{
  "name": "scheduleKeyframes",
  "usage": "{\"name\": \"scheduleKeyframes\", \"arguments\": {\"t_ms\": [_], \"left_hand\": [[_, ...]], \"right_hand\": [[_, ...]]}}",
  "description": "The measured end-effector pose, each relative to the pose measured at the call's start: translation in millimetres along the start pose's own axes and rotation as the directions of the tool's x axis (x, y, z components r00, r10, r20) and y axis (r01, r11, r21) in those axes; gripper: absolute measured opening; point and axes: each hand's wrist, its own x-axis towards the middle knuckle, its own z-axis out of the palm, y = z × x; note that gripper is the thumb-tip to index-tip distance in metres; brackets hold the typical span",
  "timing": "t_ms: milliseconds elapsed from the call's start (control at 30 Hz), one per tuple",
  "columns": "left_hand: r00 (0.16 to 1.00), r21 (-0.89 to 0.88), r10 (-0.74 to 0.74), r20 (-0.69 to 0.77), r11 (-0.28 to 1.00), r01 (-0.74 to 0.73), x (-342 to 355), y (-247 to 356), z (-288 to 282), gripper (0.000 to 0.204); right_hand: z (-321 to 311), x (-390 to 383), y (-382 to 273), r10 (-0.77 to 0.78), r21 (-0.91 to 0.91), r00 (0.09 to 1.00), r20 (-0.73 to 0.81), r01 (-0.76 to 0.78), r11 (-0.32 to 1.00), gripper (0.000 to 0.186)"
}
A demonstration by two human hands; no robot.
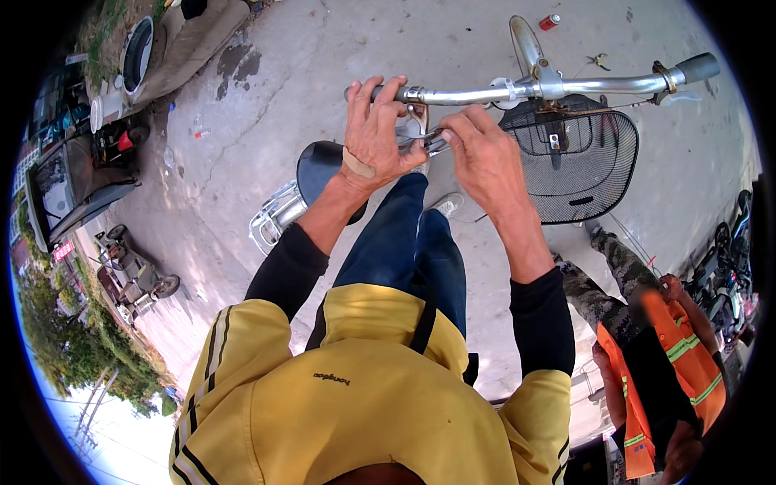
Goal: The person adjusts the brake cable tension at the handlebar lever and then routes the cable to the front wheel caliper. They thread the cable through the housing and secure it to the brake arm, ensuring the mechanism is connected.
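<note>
A bicycle's silver handlebar (461, 97) runs across the upper part of the view. My left hand (368, 141), with a tan adhesive bandage near the wrist, has its fingers closed over the dark left grip (377, 92). Its thumb reaches down to a brake lever bracket (416, 115) just inside the grip. My right hand (489, 158) is closed in a pinch beside the left thumb, on a small silver metal piece (434, 144). Fingers partly cover that piece, so its kind is unclear. The black saddle (318, 168) shows behind my left wrist.
A black mesh basket (594, 166) hangs at the bicycle's front, right of my hand. A red can (549, 22) and a small tool (598, 61) lie on the concrete beyond. At right stands a person in an orange vest (683, 356). A cart (133, 275) is at left.
</note>
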Motion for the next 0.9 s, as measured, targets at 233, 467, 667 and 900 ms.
{"name": "scheduleKeyframes", "arguments": {"t_ms": [233, 467, 667, 900], "left_hand": [[0.992, -0.017, 0.030, 0.121, 0.999, -0.028, -2.5, -4.3, -8.8, 0.035], [0.941, -0.086, 0.026, 0.337, 0.996, 0.003, 5.1, -13.3, -32.1, 0.032], [0.912, -0.045, 0.041, 0.409, 0.999, -0.025, 3.8, -18.7, -34.5, 0.032], [0.904, -0.070, 0.131, 0.407, 0.991, -0.112, 0.3, -40.5, -30.4, 0.028]], "right_hand": [[4.1, -1.7, -5.8, 0.013, 0.080, 0.999, 0.033, -0.016, 0.997, 0.007], [53.0, -37.3, -19.7, 0.306, 0.539, 0.951, -0.044, -0.235, 0.809, 0.010], [98.8, -45.2, -35.0, 0.474, 0.932, 0.825, 0.308, -0.361, 0.021, 0.014], [121.8, -49.3, -46.8, 0.383, 0.881, 0.850, 0.362, -0.176, -0.440, 0.018]]}}
